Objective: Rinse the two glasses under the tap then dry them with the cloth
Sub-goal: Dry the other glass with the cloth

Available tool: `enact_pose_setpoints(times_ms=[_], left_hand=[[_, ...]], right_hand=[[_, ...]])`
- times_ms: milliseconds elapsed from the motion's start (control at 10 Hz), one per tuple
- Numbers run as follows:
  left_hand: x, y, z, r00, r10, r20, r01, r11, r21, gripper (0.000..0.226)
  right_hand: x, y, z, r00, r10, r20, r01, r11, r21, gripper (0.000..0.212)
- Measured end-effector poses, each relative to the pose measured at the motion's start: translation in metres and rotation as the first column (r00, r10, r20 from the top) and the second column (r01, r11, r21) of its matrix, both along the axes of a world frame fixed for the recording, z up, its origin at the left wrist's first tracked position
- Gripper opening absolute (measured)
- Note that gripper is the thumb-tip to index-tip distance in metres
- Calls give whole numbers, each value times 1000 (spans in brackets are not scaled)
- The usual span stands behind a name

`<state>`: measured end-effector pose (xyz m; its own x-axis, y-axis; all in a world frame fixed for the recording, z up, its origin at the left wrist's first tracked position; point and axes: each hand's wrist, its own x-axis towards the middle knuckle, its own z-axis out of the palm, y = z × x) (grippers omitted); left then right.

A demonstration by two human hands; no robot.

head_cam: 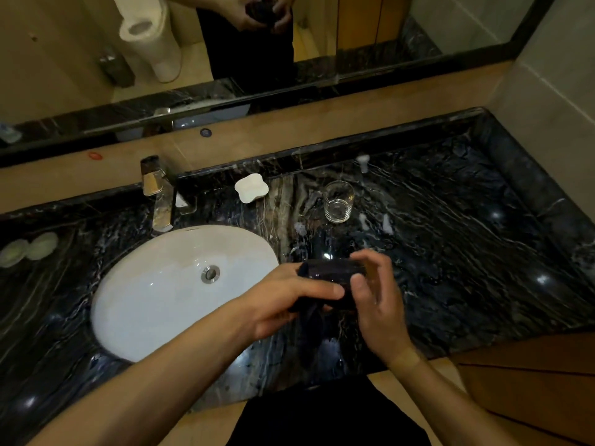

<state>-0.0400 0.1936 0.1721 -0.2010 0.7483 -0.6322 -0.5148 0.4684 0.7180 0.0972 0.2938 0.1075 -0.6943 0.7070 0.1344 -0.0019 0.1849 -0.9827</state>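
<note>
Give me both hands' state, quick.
Left hand: closed, gripping the dark cloth against the glass.
Right hand: holding the glass, fingers curled around it.

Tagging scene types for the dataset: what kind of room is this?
Most likely a bathroom, perhaps a hotel's: an oval white basin sunk in a dark marble counter, a chrome tap behind it, and a wide wall mirror reflecting a paper roll.
</note>
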Motion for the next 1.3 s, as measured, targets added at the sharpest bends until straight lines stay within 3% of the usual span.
enact_pose_setpoints(times_ms=[100, 200, 300, 400, 500, 600, 700, 800, 900, 1000, 1100, 1200, 1300], left_hand=[[14, -4, -9, 754, -123, -645, 225, 971, 78, 61], [8, -14, -20, -86, -111, -990, 599, 789, -140, 65], [-5, -21, -24, -413, -48, -910, 694, 630, -348, 54], [3, -15, -10, 364, -211, -907, 461, 887, -21, 51], [0, -7, 0, 943, -32, -332, 45, 999, 31, 39], [5, -5, 7, 996, 49, -80, -50, 999, -10, 40], [13, -5, 4, 899, -39, -436, 67, 996, 51, 51], [15, -18, -16, -188, -82, -979, 534, 828, -171, 56], [2, -30, -27, -478, -6, -878, 656, 662, -362, 49], [4, -26, -19, 72, -197, -978, 512, 849, -133, 58], [4, -13, -1, 984, 47, -172, -43, 999, 26, 48], [7, -12, 5, 997, 77, -14, -77, 997, 6, 40], [18, -12, 2, 827, -55, -559, 105, 993, 58, 47]], right_hand=[[-10, 1, 10, 983, -102, 151, 134, 966, -222, 35], [-14, 14, 23, 927, 189, 325, 85, 739, -669, 47], [-9, 21, 25, 820, 483, 306, -17, 555, -831, 69], [-5, 11, 17, 926, 343, 159, -127, 677, -725, 74], [-2, 3, 9, 983, 178, 44, -141, 889, -437, 52], [-1, 1, 5, 995, 95, -14, -96, 989, -109, 33], [-7, 0, 14, 997, -6, 81, 23, 978, -208, 25], [-11, 13, 31, 917, 230, 326, 50, 744, -667, 46], [-5, 19, 33, 781, 533, 324, -39, 560, -827, 56], [-3, 12, 25, 869, 461, 179, -163, 609, -776, 48], [0, 1, 11, 972, 216, 89, -176, 928, -330, 42], [4, 3, 3, 982, 160, 96, -162, 987, 15, 49], [-3, -1, 11, 997, 69, 41, -57, 967, -247, 32]])
